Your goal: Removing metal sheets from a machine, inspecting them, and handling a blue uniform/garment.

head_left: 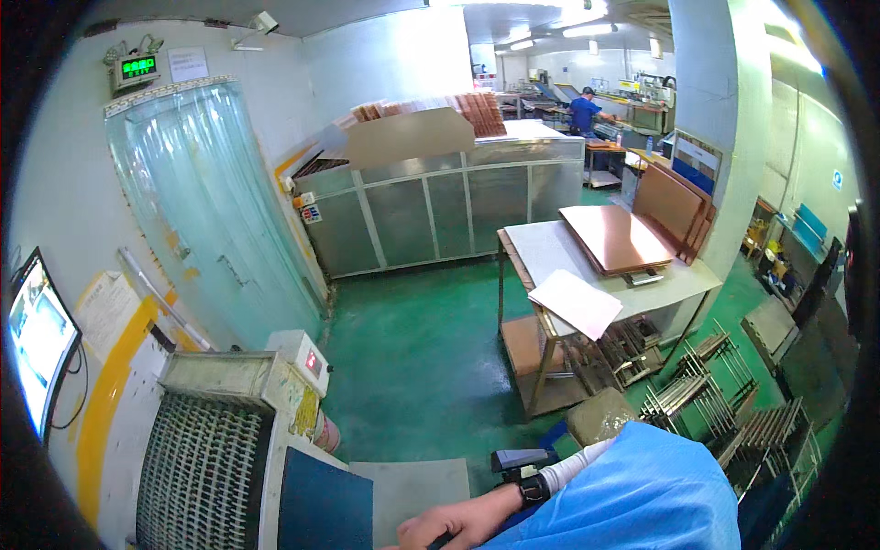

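Note:
My right hand [463, 524] comes in from the right at the lower edge, its fingers curled down over something dark that I cannot make out. A black watch [533, 490] sits on its wrist, above a white cuff and a blue sleeve [642, 495]. Beyond the hand lies a pale grey flat surface [417, 490], beside a dark blue panel [325, 500]. Close to the wrist is a dark boxy object [521, 460], partly covered by the arm. My left hand is out of view.
At left stands a machine with rows of small rollers [197, 472]; a monitor [38, 344] hangs beside it. A table [674, 289] at right carries copper-coloured sheets [616, 234] and white paper [577, 302]. Metal racks [692, 403] crowd the right floor. A person [584, 112] works far back.

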Available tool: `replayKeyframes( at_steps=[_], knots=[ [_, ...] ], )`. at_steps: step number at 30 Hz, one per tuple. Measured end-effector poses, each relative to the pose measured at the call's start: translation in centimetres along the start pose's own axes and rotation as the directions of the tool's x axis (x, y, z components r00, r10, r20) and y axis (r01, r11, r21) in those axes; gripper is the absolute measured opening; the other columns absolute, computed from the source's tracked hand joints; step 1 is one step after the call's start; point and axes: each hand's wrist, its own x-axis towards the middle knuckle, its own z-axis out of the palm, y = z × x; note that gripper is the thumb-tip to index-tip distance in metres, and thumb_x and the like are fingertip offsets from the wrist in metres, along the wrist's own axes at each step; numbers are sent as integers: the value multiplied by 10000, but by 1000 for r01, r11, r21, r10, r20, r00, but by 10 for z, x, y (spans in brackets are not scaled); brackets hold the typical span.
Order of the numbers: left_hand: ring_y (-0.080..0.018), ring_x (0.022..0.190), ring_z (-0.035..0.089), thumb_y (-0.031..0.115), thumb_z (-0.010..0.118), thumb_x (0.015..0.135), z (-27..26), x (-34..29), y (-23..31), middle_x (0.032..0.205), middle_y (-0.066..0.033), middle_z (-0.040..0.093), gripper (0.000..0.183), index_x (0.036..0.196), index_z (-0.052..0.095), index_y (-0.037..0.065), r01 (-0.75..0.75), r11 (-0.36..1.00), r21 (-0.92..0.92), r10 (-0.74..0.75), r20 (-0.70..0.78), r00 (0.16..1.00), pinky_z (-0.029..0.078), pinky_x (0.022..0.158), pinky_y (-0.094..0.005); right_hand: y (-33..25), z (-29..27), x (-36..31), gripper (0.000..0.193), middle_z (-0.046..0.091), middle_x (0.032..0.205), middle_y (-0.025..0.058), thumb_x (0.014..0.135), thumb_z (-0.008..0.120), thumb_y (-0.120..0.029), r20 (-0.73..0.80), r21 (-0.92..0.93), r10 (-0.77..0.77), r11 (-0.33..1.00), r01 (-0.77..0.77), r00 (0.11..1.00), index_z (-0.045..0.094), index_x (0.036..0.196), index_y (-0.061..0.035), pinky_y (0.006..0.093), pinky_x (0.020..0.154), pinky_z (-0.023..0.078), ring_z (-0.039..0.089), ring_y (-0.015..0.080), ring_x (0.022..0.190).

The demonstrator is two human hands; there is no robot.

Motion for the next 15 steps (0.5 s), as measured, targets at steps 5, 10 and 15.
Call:
replayKeyframes(
  at_steps=[5, 10, 15],
  knots=[
    [-216, 857, 572, 229, 610, 950, -3, -11, 3, 999, -127, 606, 294, 1129, 590, -4, 5, 1000, -8, -5, -50, 999, 475, 816, -350, -10, 1, 7, 140, 693, 1014, 146, 971, 627, -123, 53, -258, -170, 950, 178, 984, 692, 1030, -15, 403, 840, 496, 639, 273, 984],
    [-217, 851, 572, 230, 610, 950, -2, -19, 5, 989, -127, 606, 294, 1128, 590, -3, 10, 1000, -12, -11, -97, 995, 476, 811, -350, -19, 4, 11, 157, 686, 995, 162, 979, 604, -146, 111, -335, -209, 912, 235, 972, 698, 1041, -37, 427, 816, 498, 636, 337, 933],
    [-218, 844, 572, 231, 609, 949, 0, -25, 8, 980, -126, 607, 294, 1128, 591, -2, 10, 1000, -18, -12, -137, 991, 476, 807, -350, -20, 3, 9, 169, 682, 1035, 181, 978, 594, -148, 143, -414, -202, 877, 244, 969, 699, 1075, -58, 419, 800, 494, 628, 350, 947]
  ],
)
